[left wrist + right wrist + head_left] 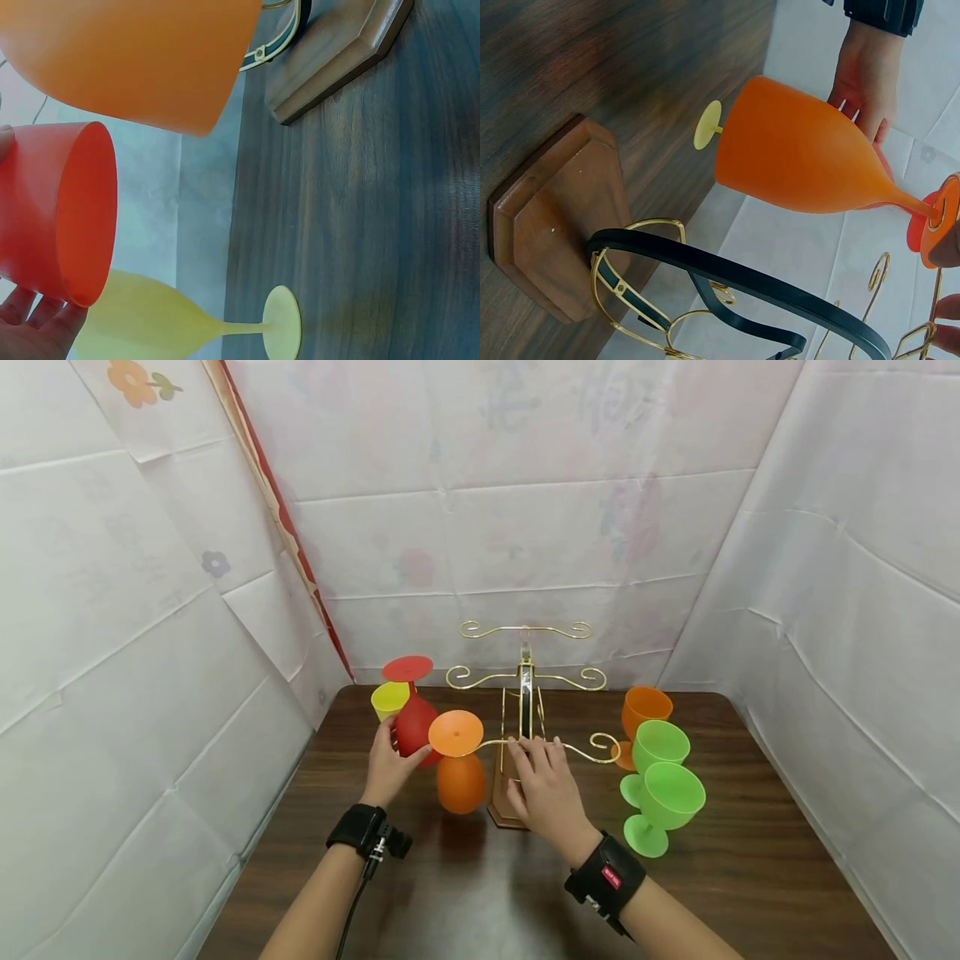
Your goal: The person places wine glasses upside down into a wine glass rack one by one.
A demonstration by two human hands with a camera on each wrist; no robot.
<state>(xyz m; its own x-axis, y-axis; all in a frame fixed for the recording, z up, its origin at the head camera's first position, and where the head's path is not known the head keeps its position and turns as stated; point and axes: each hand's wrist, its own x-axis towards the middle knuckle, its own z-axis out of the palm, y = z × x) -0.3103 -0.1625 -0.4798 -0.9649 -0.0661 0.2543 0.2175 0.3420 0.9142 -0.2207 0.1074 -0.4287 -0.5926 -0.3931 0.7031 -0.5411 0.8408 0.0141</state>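
Observation:
My left hand (387,763) grips the bowl of a red goblet (416,724), which is upside down with its foot uppermost. Right beside it, an orange goblet (461,783) hangs inverted by its foot from the lowest left arm of a gold wire rack (527,693). The right hand (553,793) rests its fingers on that lowest arm, near the rack's middle. In the right wrist view only parts of those fingers (948,309) show, above the wire. Behind the red goblet stands a yellow goblet (142,319), upright on the table.
On the right, an orange goblet (645,706) and two green goblets (660,742) stand upright in a row. The rack's wooden base (562,217) sits on the dark wooden table (465,902). White cloth (525,543) hangs behind and at both sides.

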